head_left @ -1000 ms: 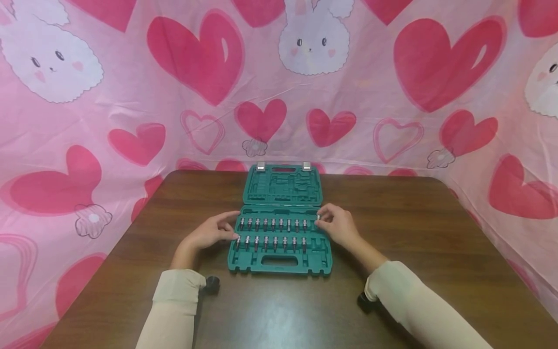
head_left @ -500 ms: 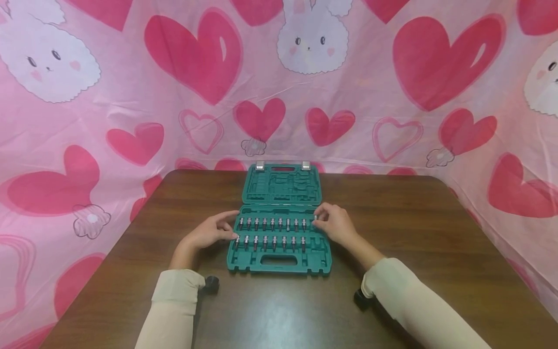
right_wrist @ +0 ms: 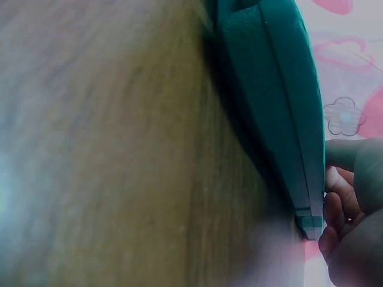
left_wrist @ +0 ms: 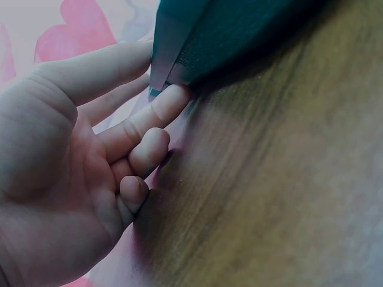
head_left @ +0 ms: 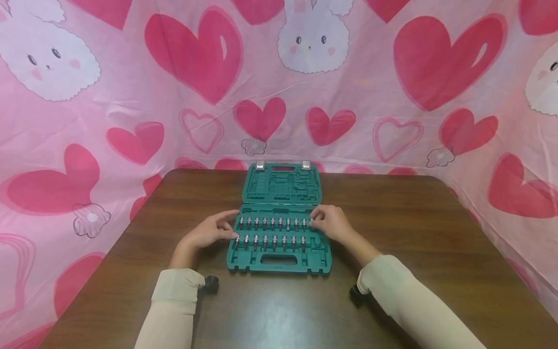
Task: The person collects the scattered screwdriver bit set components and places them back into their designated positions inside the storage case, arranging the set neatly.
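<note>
An open green plastic case (head_left: 279, 268) lies on the table in the head view, holding two rows of silver socket bits (head_left: 265, 241). My left hand (head_left: 209, 233) rests along the case's left edge. In the left wrist view, its thumb and a finger touch the case's side (left_wrist: 179, 51) while the other fingers bend loosely. At the right end of the upper row, my right hand (head_left: 333, 223) pinches a small silver socket bit (head_left: 311, 220) between thumb and fingertips. Its lower part is hidden. The right wrist view shows that hand (right_wrist: 353, 203) behind the case wall, the bit out of sight.
The case's lid (head_left: 257, 184) is folded back, with moulded recesses and two metal latches (head_left: 306, 165). Brown wooden table (head_left: 279, 310) surrounds the case. A pink heart-printed cloth (head_left: 279, 87) hangs behind and at both sides.
My right hand has shifted slightly left with the socket bit, from the case's right edge to the end of the upper row. The left hand has stayed in place.
</note>
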Demonstrator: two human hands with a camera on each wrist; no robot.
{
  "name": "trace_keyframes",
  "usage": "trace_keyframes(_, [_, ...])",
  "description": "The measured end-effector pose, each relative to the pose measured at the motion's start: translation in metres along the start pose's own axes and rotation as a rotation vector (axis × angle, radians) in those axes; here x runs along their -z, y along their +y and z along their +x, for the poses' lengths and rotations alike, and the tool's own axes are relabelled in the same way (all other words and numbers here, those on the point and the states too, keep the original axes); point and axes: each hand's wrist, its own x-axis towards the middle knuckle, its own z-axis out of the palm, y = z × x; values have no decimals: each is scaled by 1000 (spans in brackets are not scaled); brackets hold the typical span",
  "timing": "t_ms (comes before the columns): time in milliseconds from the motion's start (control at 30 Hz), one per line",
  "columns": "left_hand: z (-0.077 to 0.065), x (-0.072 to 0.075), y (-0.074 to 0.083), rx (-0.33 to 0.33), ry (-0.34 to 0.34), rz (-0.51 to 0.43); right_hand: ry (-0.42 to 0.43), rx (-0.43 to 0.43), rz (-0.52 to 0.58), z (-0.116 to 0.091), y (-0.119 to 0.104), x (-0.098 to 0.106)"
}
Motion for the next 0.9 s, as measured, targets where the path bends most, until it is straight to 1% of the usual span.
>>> trace_keyframes(67, [-2,0,3,-6,4,7,1,-2,9,1,-1,1])
trace_keyframes(167, [-1,0,1,-19,5,7,3,-2,19,2,-2,2])
trace_keyframes(367, [0,-1,0,-2,3,5,8,7,32,2,3,1])
trace_keyframes(433, [3,-1,-6,8,6,2,7,5,30,2,6,0])
trace_keyframes(567, [13,-2,-24,6,15,5,4,7,27,2,9,0])
trace_keyframes(667, [16,-2,-33,1,28,13,4,6,41,4,9,0])
trace_keyframes(900, [17,-1,-35,3,33,24,15,-59,96,7,5,-1])
